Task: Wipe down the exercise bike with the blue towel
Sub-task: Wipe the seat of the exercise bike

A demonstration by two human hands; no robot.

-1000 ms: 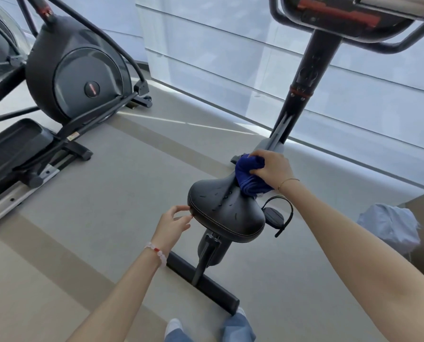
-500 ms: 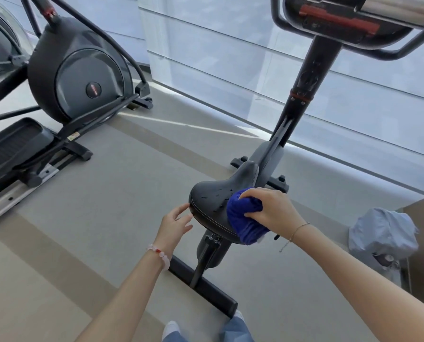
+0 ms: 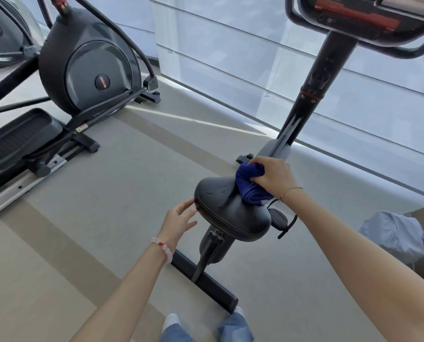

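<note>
right hand (image 3: 273, 178) clenched round the blue towel (image 3: 249, 187), bunched up on the nose of the bike seat (image 3: 230, 213) | left hand (image 3: 178, 222) loose, fingertips just touching the seat's rear edge

Right grip (image 3: 273, 178) curled, left grip (image 3: 178, 219) straight-fingered.

Saddle (image 3: 233, 211): smooth black leather-look, stitched edge, slight sheen. Blue towel (image 3: 249, 185): soft bunched cloth. Bike post (image 3: 314, 85): matt black. Floor (image 3: 122, 201): matt.
</note>
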